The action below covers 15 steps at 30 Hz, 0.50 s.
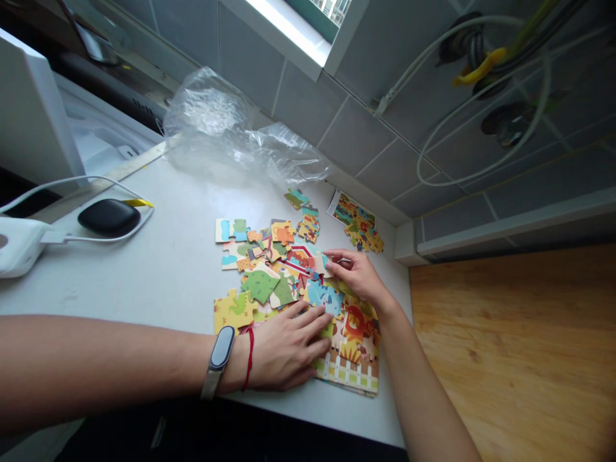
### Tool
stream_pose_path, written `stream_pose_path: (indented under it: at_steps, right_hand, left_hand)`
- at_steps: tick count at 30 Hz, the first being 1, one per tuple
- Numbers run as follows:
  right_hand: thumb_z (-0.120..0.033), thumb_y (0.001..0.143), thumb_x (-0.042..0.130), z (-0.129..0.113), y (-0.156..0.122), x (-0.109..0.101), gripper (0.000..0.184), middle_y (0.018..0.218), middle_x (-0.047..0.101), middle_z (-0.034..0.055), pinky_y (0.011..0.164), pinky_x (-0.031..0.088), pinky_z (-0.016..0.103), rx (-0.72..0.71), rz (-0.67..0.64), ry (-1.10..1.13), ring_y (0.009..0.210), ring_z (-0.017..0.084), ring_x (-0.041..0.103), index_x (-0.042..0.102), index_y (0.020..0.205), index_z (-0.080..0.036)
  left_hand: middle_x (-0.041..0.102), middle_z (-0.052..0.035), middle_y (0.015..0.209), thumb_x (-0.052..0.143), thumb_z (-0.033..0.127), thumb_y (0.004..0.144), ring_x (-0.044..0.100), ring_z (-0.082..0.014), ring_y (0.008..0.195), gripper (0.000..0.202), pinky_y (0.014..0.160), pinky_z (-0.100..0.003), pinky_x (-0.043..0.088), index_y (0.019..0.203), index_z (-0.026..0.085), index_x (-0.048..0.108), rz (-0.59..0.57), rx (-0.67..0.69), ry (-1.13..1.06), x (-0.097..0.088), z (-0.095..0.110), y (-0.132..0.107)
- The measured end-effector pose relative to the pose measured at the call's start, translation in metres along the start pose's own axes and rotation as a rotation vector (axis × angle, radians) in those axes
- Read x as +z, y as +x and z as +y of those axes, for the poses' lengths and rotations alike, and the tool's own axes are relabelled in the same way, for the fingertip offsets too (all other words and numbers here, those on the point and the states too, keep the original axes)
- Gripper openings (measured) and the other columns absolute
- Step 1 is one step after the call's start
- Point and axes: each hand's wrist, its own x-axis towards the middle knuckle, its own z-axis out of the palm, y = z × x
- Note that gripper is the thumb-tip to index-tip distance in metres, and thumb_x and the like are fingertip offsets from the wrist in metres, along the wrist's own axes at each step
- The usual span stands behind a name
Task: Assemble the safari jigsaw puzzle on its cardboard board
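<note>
Far L: white power adapter (22, 250) w/ a white cable (91, 239) plugged in, looping round a smooth black oval case (110, 217) on the white tabletop (158, 269). Next, toward the back by the tiled wall, a crumpled clear plastic bag (226, 122).

Mid: heap of loose jigsaw pieces (260, 283), many overlapping, incl. a yellow piece w/ green dinosaur (234, 310) at the L edge, near side. L wrist has a fitness band (222, 350) + red string bracelet (249, 359). L hand (291, 346) lies palm down over the near pcs, fingers extended & slightly apart, no pc gripped that I can see; what's under the palm is hidden.

R of that: blue animal piece (323, 295) just past the L fingertips, then lion piece (355, 324) on a puzzle sheet w/ white fence (349, 373). R hand (359, 273) above the heap's R side, thumb & index pinched on a pale jigsaw piece (321, 264).

Behind R hand: picture card (347, 206), partly under more pcs. Far R: wood floor (520, 340).
</note>
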Motion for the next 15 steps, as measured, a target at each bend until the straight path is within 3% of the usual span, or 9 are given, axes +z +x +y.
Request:
stream_pose_path:
  at_steps: [2, 6, 12, 15]
  right_hand:
    - [-0.050, 0.082, 0.080, 0.003, -0.003, 0.001, 0.045, 0.078, 0.064, 0.0003, 0.067, 0.050, 0.029, -0.022, 0.030, -0.055, 0.069, 0.015, 0.058, 0.079, 0.112, -0.016]
    - [-0.050, 0.084, 0.078, 0.004, -0.007, 0.000, 0.045, 0.078, 0.065, 0.0005, 0.067, 0.049, 0.030, -0.033, 0.029, -0.093, 0.070, 0.017, 0.058, 0.079, 0.114, -0.016]
    - [-0.043, 0.096, 0.062, -0.002, -0.004, -0.014, 0.036, 0.108, 0.074, 0.0083, 0.090, 0.052, 0.035, -0.149, 0.068, -0.202, 0.096, 0.022, 0.066, 0.081, 0.118, -0.022]
    - [-0.042, 0.093, 0.066, -0.008, 0.000, -0.025, 0.040, 0.099, 0.074, 0.0071, 0.081, 0.053, 0.034, -0.115, 0.040, -0.222, 0.086, 0.020, 0.066, 0.080, 0.123, -0.020]
  left_hand:
    - [0.056, -0.0193, 0.152, 0.064, 0.047, 0.099, 0.054, -0.0374, 0.138, 0.049, 0.115, -0.053, 0.040, 0.136, 0.016, 0.061, 0.002, -0.002, -0.002, 0.000, 0.000, 0.000]
    - [0.056, -0.0193, 0.152, 0.062, 0.048, 0.099, 0.053, -0.0375, 0.139, 0.049, 0.114, -0.052, 0.041, 0.136, 0.016, 0.060, -0.009, 0.000, 0.005, -0.001, 0.000, 0.001]
    - [0.055, -0.0189, 0.154, 0.059, 0.048, 0.102, 0.052, -0.0376, 0.140, 0.047, 0.115, -0.054, 0.041, 0.136, 0.016, 0.061, -0.026, 0.000, 0.004, -0.001, -0.001, 0.001]
    - [0.055, -0.0187, 0.154, 0.060, 0.048, 0.101, 0.052, -0.0378, 0.141, 0.047, 0.114, -0.054, 0.041, 0.136, 0.016, 0.061, -0.016, -0.002, 0.001, 0.000, -0.001, 0.000]
